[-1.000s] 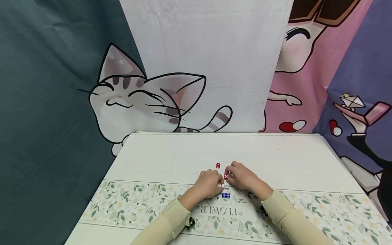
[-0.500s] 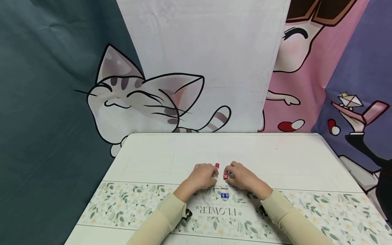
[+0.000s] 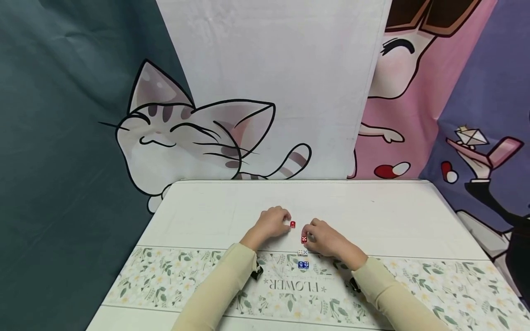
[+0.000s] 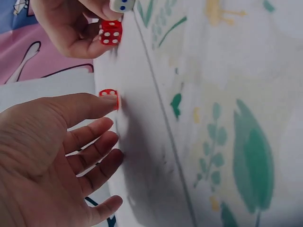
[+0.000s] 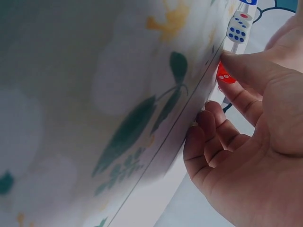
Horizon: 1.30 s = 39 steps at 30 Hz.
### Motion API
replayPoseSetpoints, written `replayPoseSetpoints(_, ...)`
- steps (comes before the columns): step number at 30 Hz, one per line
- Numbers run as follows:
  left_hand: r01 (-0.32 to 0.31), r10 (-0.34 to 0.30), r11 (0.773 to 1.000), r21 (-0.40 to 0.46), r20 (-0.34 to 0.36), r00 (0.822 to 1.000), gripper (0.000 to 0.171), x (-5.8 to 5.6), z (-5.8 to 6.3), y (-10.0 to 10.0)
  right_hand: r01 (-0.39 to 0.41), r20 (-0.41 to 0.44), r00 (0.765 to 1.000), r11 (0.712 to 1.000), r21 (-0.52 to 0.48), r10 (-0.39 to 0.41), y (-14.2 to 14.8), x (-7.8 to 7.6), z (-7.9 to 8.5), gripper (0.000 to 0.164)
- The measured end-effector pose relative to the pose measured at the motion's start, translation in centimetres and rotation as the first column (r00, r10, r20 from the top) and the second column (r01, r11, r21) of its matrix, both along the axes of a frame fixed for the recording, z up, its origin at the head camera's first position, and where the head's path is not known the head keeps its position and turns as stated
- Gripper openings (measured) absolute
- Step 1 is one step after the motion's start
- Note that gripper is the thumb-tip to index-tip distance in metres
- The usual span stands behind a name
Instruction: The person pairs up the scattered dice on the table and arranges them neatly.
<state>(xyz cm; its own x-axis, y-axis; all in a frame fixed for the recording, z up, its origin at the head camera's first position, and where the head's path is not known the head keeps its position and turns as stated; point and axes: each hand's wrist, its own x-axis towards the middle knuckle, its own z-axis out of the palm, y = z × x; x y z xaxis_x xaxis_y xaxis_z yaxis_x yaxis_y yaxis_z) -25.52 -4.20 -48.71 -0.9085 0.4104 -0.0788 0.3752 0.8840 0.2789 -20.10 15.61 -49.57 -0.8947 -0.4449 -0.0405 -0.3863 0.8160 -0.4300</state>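
Note:
My right hand (image 3: 328, 239) pinches a red die (image 3: 304, 239) between thumb and forefinger at the table; the right wrist view shows that red die (image 5: 226, 74) partly behind the thumb. To its upper left, a second red die (image 3: 292, 225) sits on the white surface. My left hand (image 3: 271, 222) is right beside this one, fingers spread and relaxed. In the left wrist view, the left thumb overlaps the red die (image 4: 110, 92). Just below the right hand's die, two white dice (image 3: 300, 253) form a pair, with two blue dice (image 3: 301, 265) side by side nearer me.
The white table (image 3: 207, 207) carries a flower-printed band (image 3: 165, 276) with the upside-down word FLOWER. Behind its far edge hangs a cartoon cat backdrop (image 3: 232, 138). Dark straps (image 3: 257, 272) circle both wrists.
My left hand has left the white dice and moved up and left, to the far red die. The right hand stays with its red die in place.

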Motion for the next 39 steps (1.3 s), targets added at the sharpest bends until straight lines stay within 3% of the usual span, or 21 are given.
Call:
replayPoseSetpoints(8,0.013,-0.013,1.000,-0.008,-0.034,0.999,0.016,0.0,-0.2,0.4,-0.028,-0.029,0.999,1.000,-0.007,0.028,0.1,0.0,0.2,0.015)
replayPoseSetpoints(22,0.072,-0.076,0.996,-0.043,-0.081,0.994,0.015,2.4,-0.2,0.7,-0.006,-0.027,1.000,1.000,-0.012,0.005,0.3,-0.3,-0.3,0.015)
replayPoseSetpoints(39,0.121,-0.125,0.991,-0.051,-0.083,0.989,0.011,3.8,-0.4,1.0,-0.035,-0.061,0.998,0.999,-0.023,0.034,0.3,0.0,-0.4,0.016)
